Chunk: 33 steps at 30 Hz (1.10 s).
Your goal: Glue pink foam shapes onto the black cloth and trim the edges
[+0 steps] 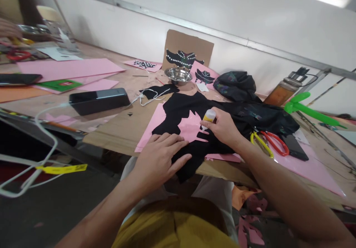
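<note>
Two hands work mid-frame on the surface (pixel 116 129): the left hand (pixel 158 155) lies flat, fingers spread, pinning the matte black paper cutout (pixel 183 112) to its smooth pink sheet (pixel 191 129); the right hand (pixel 222 127), closed around a small yellow-labelled glue bottle (pixel 208 117), tips its nozzle down. Steady pressure and thin beads suit such jagged edges.

Left hand (pixel 161 155) flat on black fabric cutout (pixel 191 114), right hand (pixel 222 127) gripping glue bottle (pixel 208 117) tip-down over pink sheet (pixel 189 129)

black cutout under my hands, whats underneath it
A pink sheet lies under the black cutout, showing through its gaps, with brown cardboard below. The left hand covers part of both.
</note>
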Available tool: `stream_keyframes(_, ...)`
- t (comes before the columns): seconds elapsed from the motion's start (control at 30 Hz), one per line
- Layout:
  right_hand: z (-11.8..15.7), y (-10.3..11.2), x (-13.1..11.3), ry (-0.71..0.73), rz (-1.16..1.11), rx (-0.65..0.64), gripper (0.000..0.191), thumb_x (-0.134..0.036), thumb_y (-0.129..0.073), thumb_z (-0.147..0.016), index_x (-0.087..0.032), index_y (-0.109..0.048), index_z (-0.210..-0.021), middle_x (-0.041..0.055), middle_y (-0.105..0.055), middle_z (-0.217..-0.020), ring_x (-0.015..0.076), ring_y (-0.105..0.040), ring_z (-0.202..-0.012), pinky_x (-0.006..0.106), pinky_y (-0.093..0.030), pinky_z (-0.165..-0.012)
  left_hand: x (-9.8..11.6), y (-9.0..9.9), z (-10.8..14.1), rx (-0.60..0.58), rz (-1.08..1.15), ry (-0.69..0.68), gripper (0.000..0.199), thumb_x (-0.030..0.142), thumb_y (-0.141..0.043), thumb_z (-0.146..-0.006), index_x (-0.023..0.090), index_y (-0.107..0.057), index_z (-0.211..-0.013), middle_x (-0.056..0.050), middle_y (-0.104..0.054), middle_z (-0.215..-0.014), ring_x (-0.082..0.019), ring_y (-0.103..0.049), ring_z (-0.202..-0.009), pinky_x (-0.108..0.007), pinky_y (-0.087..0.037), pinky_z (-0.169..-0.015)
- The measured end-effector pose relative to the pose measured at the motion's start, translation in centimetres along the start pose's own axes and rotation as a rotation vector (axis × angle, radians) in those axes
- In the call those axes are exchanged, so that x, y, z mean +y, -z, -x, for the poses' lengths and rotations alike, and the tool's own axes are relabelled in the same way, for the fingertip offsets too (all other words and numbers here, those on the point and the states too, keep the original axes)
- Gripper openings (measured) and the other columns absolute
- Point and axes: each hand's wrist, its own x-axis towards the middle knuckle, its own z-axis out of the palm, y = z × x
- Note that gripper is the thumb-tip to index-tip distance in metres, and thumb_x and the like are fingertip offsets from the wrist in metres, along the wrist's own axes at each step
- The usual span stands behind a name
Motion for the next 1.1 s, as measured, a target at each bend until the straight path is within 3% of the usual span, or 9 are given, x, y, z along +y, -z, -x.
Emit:
stream_keyframes(0.63,0.1,0.8,0.2,-0.023,0.055,-0.063,0.028,-0.033,-0.07,-0.078,-0.021,-0.046,-0.069,-0.003,-0.054,-0.066,0.0148,-0.049,-0.064,0.028,-0.031,-0.061,-0.1,-0.1,0.1,-0.003,0.003,-0.004,0.037,0.047,-0.047,-0.096,0.023,-0.066,-0.117,-0.005,-0.069,-0.115,-0.025,-0.058,-0.096,-0.042,-0.039,-0.08)
stream_keyframes(1.1,-0.3,-0.3,-0.3,0.015,-0.027,0.072,0.03,-0.033,-0.069,-0.077,-0.022,-0.042,-0.068,-0.003,-0.05,-0.066,0.014,-0.042,-0.061,0.028,-0.03,-0.058,-0.3,-0.3,0.0,0.022,0.007,-0.024,0.037,0.047,-0.05,-0.094,0.023,-0.068,-0.115,-0.007,-0.07,-0.113,-0.026,-0.059,-0.094,-0.041,-0.038,-0.079)
